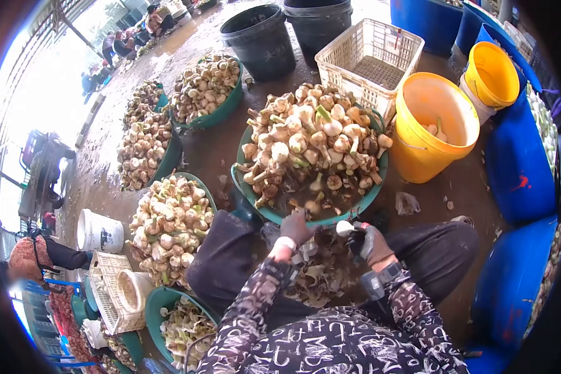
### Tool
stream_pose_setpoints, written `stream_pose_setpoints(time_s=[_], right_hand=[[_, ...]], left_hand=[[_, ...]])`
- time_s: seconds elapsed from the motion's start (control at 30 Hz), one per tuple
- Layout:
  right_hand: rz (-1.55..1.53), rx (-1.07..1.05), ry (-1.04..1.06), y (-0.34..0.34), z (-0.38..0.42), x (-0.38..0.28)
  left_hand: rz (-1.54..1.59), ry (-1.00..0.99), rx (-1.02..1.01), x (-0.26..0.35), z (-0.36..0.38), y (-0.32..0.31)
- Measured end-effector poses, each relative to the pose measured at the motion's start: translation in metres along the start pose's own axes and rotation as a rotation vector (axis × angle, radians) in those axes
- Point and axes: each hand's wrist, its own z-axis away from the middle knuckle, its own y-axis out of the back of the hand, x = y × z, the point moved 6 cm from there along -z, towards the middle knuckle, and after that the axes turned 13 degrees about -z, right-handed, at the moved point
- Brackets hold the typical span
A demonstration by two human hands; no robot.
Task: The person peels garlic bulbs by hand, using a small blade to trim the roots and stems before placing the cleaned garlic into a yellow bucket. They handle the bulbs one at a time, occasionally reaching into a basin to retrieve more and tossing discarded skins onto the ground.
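Head view: a round green plastic basin [253, 210], heaped with soil-stained, stemmed garlic bulbs [299, 142], sits just beyond the seated wearer's bent knees, likely so that both hands reach it without leaning; the smooth white garlic bulb [345, 228] is at the basin's near rim, between the two hands. The right hand [374, 244], in a dark glove, pinches that bulb at its side between the fingers, which seems to leave most of its surface exposed; a dark shape lies against the fingers, too blurred to name. The left hand [297, 228], also gloved, reaches to the same rim with its fingers bent and close together; whether they pinch anything, I cannot tell. Loose papery husks [321, 282] lie on the ground between the legs, directly below the hands, probably where scraps drop. The tall yellow plastic bucket [433, 134], beside the basin on the right, holds a few pale bulbs, its wide mouth within easy reach, I judge; the cream slatted plastic crate [355, 70] stands behind; another person [31, 257] is well apart, at far left.
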Motion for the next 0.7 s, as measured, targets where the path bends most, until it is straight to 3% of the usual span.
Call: stream_pose_setpoints(time_s=[0.07, 0.1, 0.2, 0.23, 0.3, 0.37, 0.4, 0.47, 0.6, 0.63, 0.7], right_hand=[[-0.225, -0.161, -0.019, -0.047, 0.002, -0.032], [-0.314, -0.336, 0.117, -0.1, 0.034, -0.064], [-0.119, -0.619, 0.363, -0.15, 0.071, -0.122], [0.052, -0.453, 0.493, -0.139, 0.06, -0.122], [0.13, -0.321, 0.319, -0.105, 0.036, -0.089], [0.592, -0.018, 0.416, -0.065, 0.016, -0.059], [0.668, 0.017, 0.36, -0.037, -0.003, -0.041], [1.07, -0.031, 0.737, -0.032, -0.005, -0.026], [1.301, 0.064, 0.756, -0.049, 0.021, -0.012], [1.304, -0.006, 0.718, -0.053, 0.026, -0.011], [1.345, -0.138, 0.672, -0.047, 0.03, -0.004]], left_hand=[[-0.036, 0.025, -0.031, 0.001, -0.049, -0.018], [-0.071, 0.06, -0.069, 0.0, -0.069, -0.029], [0.075, -0.065, 0.022, 0.004, -0.1, -0.058], [0.115, -0.031, -0.118, 0.009, -0.1, -0.057], [0.197, -0.081, -0.091, 0.024, -0.082, -0.037], [0.256, -0.068, -0.072, 0.032, -0.068, -0.019], [0.345, -0.095, -0.024, 0.034, -0.059, -0.016], [0.508, -0.183, 0.028, 0.041, -0.023, 0.006], [0.444, -0.336, 0.178, 0.056, 0.028, 0.042], [0.352, -0.404, 0.269, 0.056, 0.038, 0.052], [0.362, -0.421, 0.221, 0.05, 0.046, 0.052]])
